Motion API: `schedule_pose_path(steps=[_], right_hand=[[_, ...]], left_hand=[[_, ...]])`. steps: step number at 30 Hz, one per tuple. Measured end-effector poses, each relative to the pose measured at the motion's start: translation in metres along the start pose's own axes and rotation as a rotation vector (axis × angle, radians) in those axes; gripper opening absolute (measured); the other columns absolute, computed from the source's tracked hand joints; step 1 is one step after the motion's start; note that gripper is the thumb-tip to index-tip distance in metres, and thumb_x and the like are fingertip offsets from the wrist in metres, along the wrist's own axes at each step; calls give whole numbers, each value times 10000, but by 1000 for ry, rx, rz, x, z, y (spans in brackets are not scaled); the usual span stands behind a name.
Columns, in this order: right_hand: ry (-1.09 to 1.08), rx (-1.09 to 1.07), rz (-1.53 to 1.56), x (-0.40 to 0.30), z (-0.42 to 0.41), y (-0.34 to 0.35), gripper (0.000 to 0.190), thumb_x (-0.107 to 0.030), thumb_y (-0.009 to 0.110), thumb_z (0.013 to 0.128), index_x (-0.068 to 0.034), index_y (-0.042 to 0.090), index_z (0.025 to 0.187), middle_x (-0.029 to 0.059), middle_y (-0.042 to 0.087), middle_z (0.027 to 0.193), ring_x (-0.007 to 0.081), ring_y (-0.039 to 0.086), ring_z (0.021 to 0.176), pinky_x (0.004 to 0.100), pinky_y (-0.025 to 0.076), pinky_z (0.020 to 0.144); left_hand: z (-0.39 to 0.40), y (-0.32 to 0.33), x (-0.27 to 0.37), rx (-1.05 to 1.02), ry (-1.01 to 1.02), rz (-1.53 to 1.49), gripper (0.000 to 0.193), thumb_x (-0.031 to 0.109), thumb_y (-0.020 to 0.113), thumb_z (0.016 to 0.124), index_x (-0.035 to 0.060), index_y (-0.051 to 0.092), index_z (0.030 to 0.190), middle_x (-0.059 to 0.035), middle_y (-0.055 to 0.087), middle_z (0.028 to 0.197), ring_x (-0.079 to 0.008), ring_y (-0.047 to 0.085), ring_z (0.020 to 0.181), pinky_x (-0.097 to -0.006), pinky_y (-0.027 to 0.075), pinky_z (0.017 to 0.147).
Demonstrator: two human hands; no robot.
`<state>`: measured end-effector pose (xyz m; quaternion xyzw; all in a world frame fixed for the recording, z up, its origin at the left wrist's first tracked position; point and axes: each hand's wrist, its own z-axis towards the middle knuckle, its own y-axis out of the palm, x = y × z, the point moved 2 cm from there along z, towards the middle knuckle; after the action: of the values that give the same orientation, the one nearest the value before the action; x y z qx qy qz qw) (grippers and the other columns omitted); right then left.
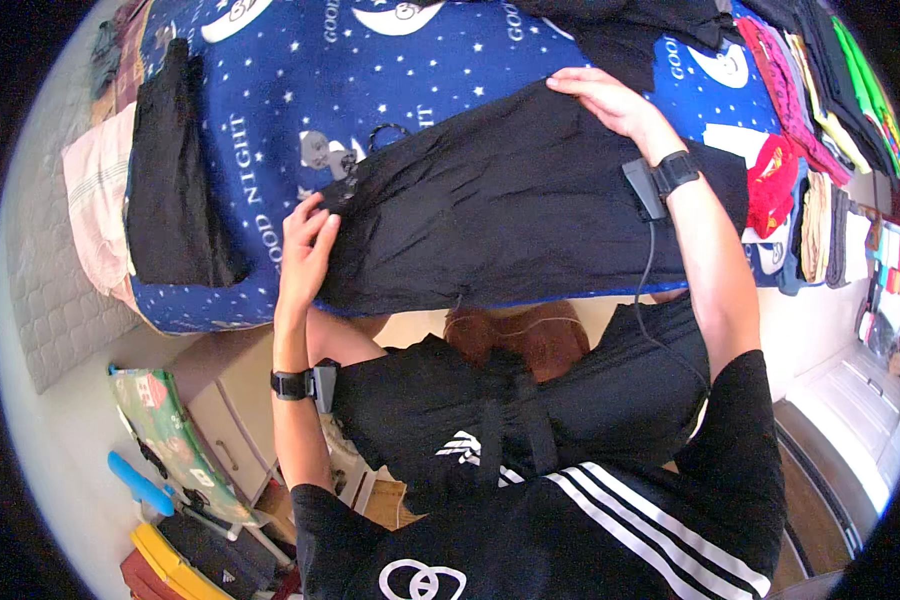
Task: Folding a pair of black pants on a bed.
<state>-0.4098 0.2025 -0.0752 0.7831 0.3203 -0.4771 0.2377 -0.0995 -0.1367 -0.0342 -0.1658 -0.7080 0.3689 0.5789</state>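
Observation:
A long black garment [487,202], probably trousers, lies folded lengthwise and slightly creased across the front of the bed. My left hand [305,247] is at its narrower left end, with the thumb and a bent finger on the edge by the waistband. A black cord loop [386,135] shows just behind that end. My right hand [607,105] rests along the far edge of the cloth, fingers stretched out and pointing left. Whether it pinches the fabric is not plain.
The bed has a dark blue sheet [262,82] with moons and stars. Black folded cloth [172,187] lies at left, another black garment [637,37] at the back. Folded clothes [817,217] line the right side. A folded ironing board [165,427] stands at lower left.

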Motion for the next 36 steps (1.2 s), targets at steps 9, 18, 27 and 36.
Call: schedule_pose_path(steps=[9, 18, 27, 36], right_hand=[[-239, 241, -262, -7, 12, 15, 226, -170, 605, 889, -64, 588, 1089, -16, 632, 881, 63, 552, 841, 213, 407, 813], [-356, 440, -558, -26, -72, 65, 196, -176, 636, 849, -63, 600, 1004, 57, 665, 796, 125, 615, 746, 284, 482, 695], [-73, 121, -773, -6, -181, 130, 246, -213, 643, 822, -52, 602, 1005, 123, 662, 888, 269, 640, 866, 371, 490, 787], [295, 247, -807, 37, -233, 121, 279, -304, 632, 838, -28, 669, 847, 152, 663, 743, 301, 649, 703, 392, 508, 688]], left_hand=[[5, 0, 11, 24, 101, 96, 265, 187, 631, 862, -26, 631, 1019, -173, 533, 1182, -309, 498, 1096, -356, 394, 940], [4, -2, 23, 62, 106, 144, 334, 171, 667, 833, -14, 583, 1097, -139, 575, 887, -264, 583, 831, -330, 472, 767], [2, 8, 6, 74, -118, -185, 502, 151, 694, 817, 11, 489, 1253, -161, 560, 1189, -225, 575, 1019, -317, 458, 871], [17, 10, 27, -48, 31, -395, 691, 128, 701, 804, -6, 281, 1337, -207, 495, 1242, -254, 483, 1166, -358, 388, 985]])
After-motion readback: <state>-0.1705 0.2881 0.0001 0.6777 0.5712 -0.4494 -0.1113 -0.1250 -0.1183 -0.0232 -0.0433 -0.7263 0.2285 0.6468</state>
